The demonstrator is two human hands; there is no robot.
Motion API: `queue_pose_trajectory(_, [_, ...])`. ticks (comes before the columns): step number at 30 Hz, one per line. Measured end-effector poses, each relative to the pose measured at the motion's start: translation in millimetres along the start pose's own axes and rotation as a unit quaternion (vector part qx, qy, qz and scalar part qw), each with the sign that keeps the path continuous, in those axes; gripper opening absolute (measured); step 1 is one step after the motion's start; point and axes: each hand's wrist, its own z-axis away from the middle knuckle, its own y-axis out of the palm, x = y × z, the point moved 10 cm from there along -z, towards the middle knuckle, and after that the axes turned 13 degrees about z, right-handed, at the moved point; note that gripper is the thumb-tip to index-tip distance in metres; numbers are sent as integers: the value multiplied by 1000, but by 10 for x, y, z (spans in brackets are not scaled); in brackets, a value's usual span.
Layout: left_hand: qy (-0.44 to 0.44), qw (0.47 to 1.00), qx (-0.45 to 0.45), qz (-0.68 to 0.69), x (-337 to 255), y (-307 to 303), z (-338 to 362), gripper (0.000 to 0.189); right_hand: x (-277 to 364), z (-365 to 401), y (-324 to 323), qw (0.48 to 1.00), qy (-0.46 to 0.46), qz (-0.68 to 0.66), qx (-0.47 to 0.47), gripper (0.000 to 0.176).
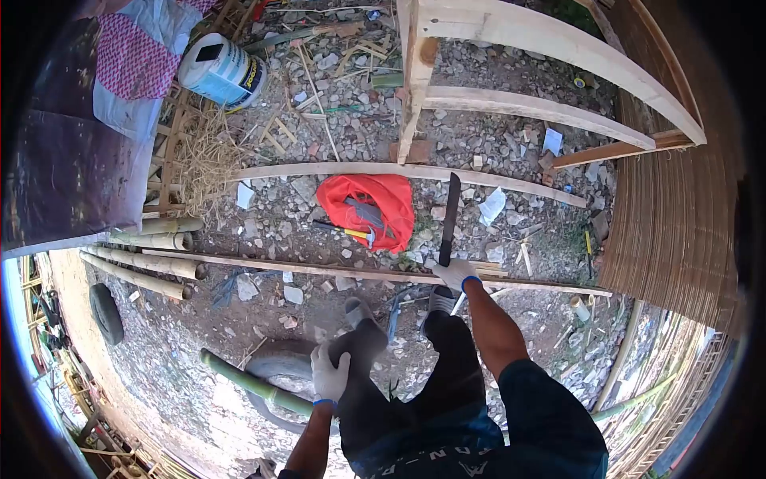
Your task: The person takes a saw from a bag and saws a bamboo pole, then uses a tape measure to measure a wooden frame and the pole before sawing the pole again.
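My right hand (455, 274), in a white glove with a blue cuff, is closed round the handle of a machete (450, 215). The dark blade points away from me over the gravel. My left hand (329, 374), gloved the same way, is beside my left knee with its thumb apart from the fingers and nothing in it. Just below that hand a green bamboo pole (239, 377) lies across a tyre (279, 363). Ahead of my feet is a red bag (399, 199) with its mouth open, and a hammer (357, 234) with a yellow-and-black handle lies at its edge.
A long wooden strip (359, 273) crosses the ground by my feet. Bamboo poles (152, 267) and a white bucket (222, 72) are at left. A wooden frame (535, 104) stands ahead, with a stack of brown slats (666, 215) at right. Stones and scraps cover the ground.
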Motion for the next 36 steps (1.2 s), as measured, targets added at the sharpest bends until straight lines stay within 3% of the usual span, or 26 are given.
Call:
queue_pose_trajectory(2, [12, 999, 33, 19, 64, 215, -31, 59, -81, -408, -13, 999, -7, 21, -24, 62])
queue_pose_trajectory(4, [116, 985, 117, -41, 71, 664, -79, 59, -83, -793, -36, 998, -15, 8, -59, 63])
queue_pose_trajectory(5, [112, 982, 140, -60, 201, 897, -141, 58, -88, -1063, -3, 996, -8, 19, -85, 61])
queue_pose_trajectory(6, [200, 967, 116, -106, 85, 1031, -196, 50, -53, -1233, -17, 996, -10, 21, -84, 61])
queue_pose_trajectory(10, [168, 982, 46, -70, 198, 1066, -679, 15, 53, -2022, -87, 984, -31, 65, -164, 55])
queue_pose_trajectory(12, [183, 982, 3, -48, 282, 1012, -859, 12, 189, -2120, -168, 980, -64, 38, -186, 57])
queue_pose_trajectory(16, [241, 966, -81, -49, 240, 980, -1262, 7, 131, -2570, -26, 969, -40, 7, -245, 61])
queue_pose_trajectory(18, [251, 962, -99, -44, 181, 1017, -1433, 5, 15, -2587, -8, 920, 64, 4, -386, 71])
queue_pose_trajectory(19, [267, 957, -114, -19, 114, 1011, -1501, 4, 100, -2387, -39, 867, 99, 51, -485, 77])
queue_pose_trajectory(20, [283, 951, -128, 6, 98, 1007, -1563, 4, 221, -2389, 11, 865, 95, 48, -491, 77])
queue_pose_trajectory(22, [303, 943, -140, 14, 98, 1071, -1649, 3, 576, -2050, -71, 774, -26, -26, -632, 54])
queue_pose_trajectory(24, [306, 943, -132, -6, 20, 1110, -1664, 3, 1378, -1904, -19, 740, -290, -46, -605, 35])
queue_pose_trajectory(26, [311, 942, -127, -14, 40, 1073, -1621, 3, 1987, -2156, 242, 775, -435, -121, -443, 23])
queue_pose_trajectory(27, [306, 944, -125, -7, 74, 1056, -1637, 3, 2032, -2241, 254, 773, -437, -122, -443, 23])
queue_pose_trajectory(29, [306, 943, -130, -2, 104, 1025, -1690, 3, 2127, -2697, 374, 872, -327, -27, -363, 18])
queue_pose_trajectory(30, [295, 946, -132, -9, 137, 1021, -1727, 4, 2063, -2827, 334, 896, -240, 73, -368, 16])
queue_pose_trajectory(34, [290, 946, -141, 0, 267, 938, -1773, 7, 1753, -2927, 328, 912, -187, 117, -347, 24])
queue_pose_trajectory(36, [287, 947, -142, 12, 282, 942, -1776, 8, 1878, -2671, 524, 859, -287, 223, -359, 38])
